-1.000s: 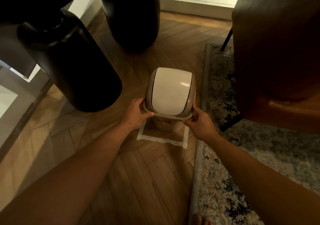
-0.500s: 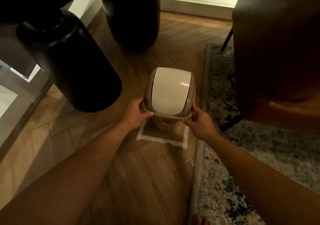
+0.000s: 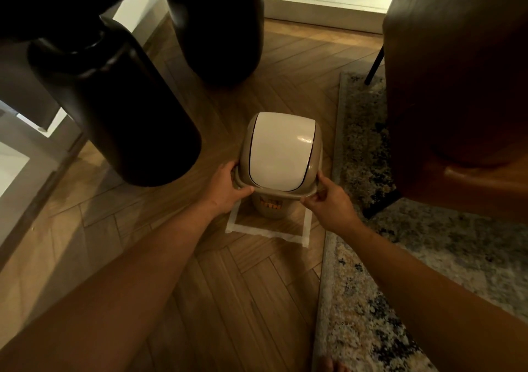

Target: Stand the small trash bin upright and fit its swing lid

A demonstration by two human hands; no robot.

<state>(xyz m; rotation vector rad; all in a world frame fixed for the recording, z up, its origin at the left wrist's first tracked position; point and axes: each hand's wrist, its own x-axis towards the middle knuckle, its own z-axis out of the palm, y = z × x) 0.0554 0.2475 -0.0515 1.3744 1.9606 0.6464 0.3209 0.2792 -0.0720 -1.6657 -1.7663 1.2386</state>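
Head view — one bin [image 3: 270, 207]; one lid [image 3: 281, 151]; two hands — left hand [image 3: 225, 188], right hand [image 3: 328, 203] gripping.

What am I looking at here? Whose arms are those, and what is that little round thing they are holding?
There is no machine here. A person wears a camera on their head, so you see what they see when they look down: their own two arms reaching out. The left hand and the right hand each grip one side of a small trash bin. The bin stands upright on a wooden floor, inside a square marked with pale tape. On top sits its swing lid, a rounded cap with a white flap that tips when you push rubbish in. The hands hold the lid's rim, as if pressing it on. To the right lies a speckled rug and a brown chair. The big dark shapes up top are too dim to name.
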